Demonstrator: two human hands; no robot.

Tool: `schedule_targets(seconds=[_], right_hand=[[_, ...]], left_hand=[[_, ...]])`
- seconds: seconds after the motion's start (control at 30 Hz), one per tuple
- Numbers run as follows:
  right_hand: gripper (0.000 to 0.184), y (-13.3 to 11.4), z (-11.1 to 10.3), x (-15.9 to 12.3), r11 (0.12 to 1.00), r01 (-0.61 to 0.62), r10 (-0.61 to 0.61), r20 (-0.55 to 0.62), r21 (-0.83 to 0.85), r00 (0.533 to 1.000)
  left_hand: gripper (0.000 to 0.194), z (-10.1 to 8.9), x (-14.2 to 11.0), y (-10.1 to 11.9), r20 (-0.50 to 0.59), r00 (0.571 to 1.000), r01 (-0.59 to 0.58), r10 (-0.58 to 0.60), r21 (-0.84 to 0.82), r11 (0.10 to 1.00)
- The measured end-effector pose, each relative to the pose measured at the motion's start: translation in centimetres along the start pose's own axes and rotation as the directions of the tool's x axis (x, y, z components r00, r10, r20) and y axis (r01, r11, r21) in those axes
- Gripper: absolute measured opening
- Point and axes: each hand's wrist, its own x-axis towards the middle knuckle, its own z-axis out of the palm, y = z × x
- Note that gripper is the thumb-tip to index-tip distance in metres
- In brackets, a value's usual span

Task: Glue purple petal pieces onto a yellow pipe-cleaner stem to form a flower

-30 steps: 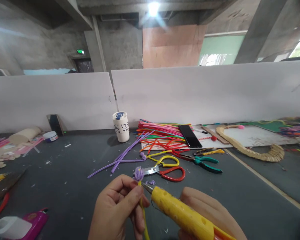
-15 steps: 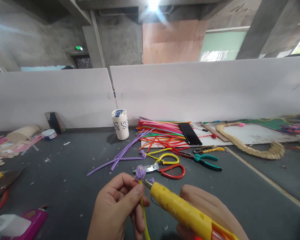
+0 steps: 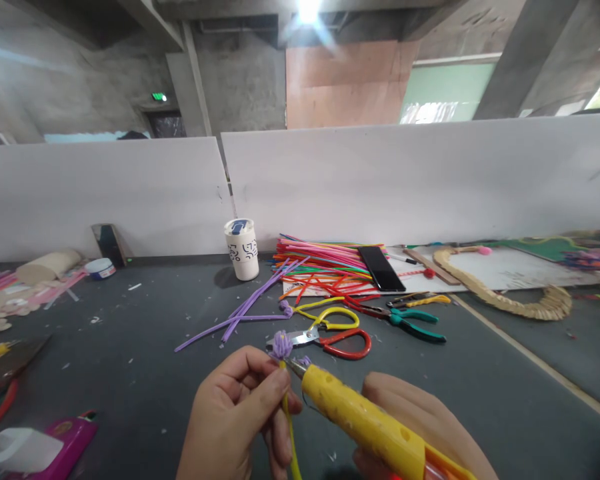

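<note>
Between the thumb and fingers of my left hand (image 3: 245, 407) is a yellow pipe cleaner (image 3: 291, 437), topped by a purple pipe-cleaner flower (image 3: 282, 345). My right hand (image 3: 415, 413) is wrapped around a yellow hot glue gun (image 3: 363, 415). The gun's metal nozzle points left and up, at the base of the flower; whether it touches cannot be made out. Just behind the flower lie scissors (image 3: 347, 343) with one yellow and one red handle. A second purple flower (image 3: 286, 308) on a yellow stem rests beyond them, beside loose purple pipe cleaners (image 3: 253, 303).
Teal-handled pliers (image 3: 414, 325) lie right of the scissors. Behind are a bundle of colourful pipe cleaners (image 3: 325, 257), a black phone (image 3: 383, 269) and a white cup (image 3: 242, 250). A magenta tool (image 3: 75, 440) sits at the lower left. White panels (image 3: 405, 183) border the table's back.
Almost nothing differs. Both hands, the flower and the glue gun hold the same positions, with only a very slight shift of the whole view.
</note>
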Motion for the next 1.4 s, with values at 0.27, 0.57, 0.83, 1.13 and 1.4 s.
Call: schedule_targets(seconds=[0.27, 0.57, 0.83, 1.13, 1.4], right_hand=[[0.035, 0.1, 0.0, -0.2, 0.997, -0.043, 0.041, 0.036, 0.065, 0.999], [0.035, 0.5, 0.2, -0.5, 0.998, -0.027, 0.024, 0.054, 0.052, 0.998], [0.031, 0.6, 0.2, -0.6, 1.000, -0.018, 0.018, 0.059, 0.009, 0.998], [0.028, 0.8, 0.7, -0.8, 0.998, -0.053, 0.054, 0.042, -0.024, 0.998], [0.014, 2.9, 3.2, -0.2, 0.715, -0.590, 0.564, 0.189, 0.375, 0.804]], left_hand=[[0.029, 0.1, 0.0, 0.1, -0.016, 1.000, -0.005, 0.004, -0.020, 1.000], [0.031, 0.1, 0.0, 0.0, -0.002, 1.000, -0.004, 0.004, -0.033, 0.999], [0.033, 0.1, 0.0, 0.0, -0.008, 1.000, -0.007, 0.007, -0.014, 1.000], [0.032, 0.0, 0.2, -0.1, -0.006, 1.000, -0.030, 0.029, -0.033, 0.999], [0.032, -1.9, 1.3, 0.4, 0.058, 0.997, -0.057, 0.059, -0.031, 0.998]])
